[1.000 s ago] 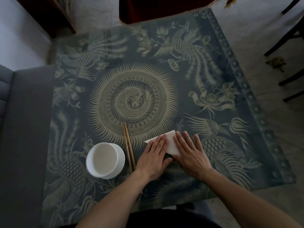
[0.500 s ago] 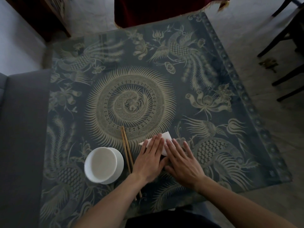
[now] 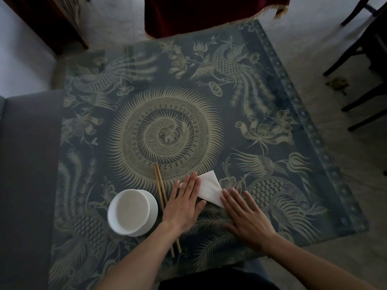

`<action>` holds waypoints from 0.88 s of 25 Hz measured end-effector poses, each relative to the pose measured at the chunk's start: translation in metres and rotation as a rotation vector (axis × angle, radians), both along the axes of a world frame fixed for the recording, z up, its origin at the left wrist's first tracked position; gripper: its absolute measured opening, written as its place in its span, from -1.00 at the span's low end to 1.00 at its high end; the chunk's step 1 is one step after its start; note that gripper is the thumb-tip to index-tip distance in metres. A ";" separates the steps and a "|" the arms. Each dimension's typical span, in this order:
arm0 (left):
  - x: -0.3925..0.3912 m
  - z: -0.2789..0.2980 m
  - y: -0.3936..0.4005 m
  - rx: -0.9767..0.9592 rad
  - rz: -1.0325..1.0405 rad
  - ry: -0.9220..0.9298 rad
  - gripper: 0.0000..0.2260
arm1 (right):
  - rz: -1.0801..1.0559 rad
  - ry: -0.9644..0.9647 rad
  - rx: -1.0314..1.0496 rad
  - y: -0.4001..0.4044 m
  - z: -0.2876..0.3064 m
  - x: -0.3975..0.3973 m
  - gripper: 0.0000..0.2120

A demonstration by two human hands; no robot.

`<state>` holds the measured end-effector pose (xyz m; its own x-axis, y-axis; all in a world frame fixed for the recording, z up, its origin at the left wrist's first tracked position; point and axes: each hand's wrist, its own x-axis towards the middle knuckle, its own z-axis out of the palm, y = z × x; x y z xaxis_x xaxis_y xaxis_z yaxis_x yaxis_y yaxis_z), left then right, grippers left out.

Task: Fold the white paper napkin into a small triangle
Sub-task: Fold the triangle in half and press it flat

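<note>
The white paper napkin [image 3: 209, 188] lies flat on the patterned table [image 3: 261, 105] as a folded triangle, near the front edge. My left hand [image 3: 184, 204] rests palm down with flat fingers over the napkin's left part. My right hand [image 3: 247, 218] lies flat on the table at the napkin's lower right corner, its fingertips just touching that tip. Neither hand grips anything. The napkin's left corner is hidden under my left fingers.
A white bowl [image 3: 132, 212] stands left of my left hand, with a pair of wooden chopsticks [image 3: 163, 197] between them, partly under my left wrist. A grey bench [image 3: 27, 174] runs along the table's left side. Dark chair legs [image 3: 360, 59] stand at the right.
My right hand has slid right and off the napkin, uncovering most of the folded triangle. My left hand stays pressed on its left part.
</note>
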<state>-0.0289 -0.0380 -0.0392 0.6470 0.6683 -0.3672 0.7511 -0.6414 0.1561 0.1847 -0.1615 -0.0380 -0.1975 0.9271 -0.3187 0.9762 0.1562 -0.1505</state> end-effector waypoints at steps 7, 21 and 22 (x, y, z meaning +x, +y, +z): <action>-0.005 0.002 0.003 0.020 0.099 -0.028 -0.37 | -0.020 -0.005 0.056 -0.005 0.005 0.003 -0.30; -0.005 -0.004 0.005 -0.010 0.036 -0.017 -0.36 | -0.073 0.012 0.013 0.008 0.006 -0.016 -0.28; -0.004 -0.004 0.003 -0.007 0.075 -0.021 -0.35 | -0.065 0.012 0.013 0.000 0.005 -0.012 -0.28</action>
<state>-0.0330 -0.0348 -0.0433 0.6027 0.7129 -0.3585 0.7937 -0.5822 0.1765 0.1725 -0.1610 -0.0328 -0.1409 0.9419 -0.3048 0.9824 0.0949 -0.1608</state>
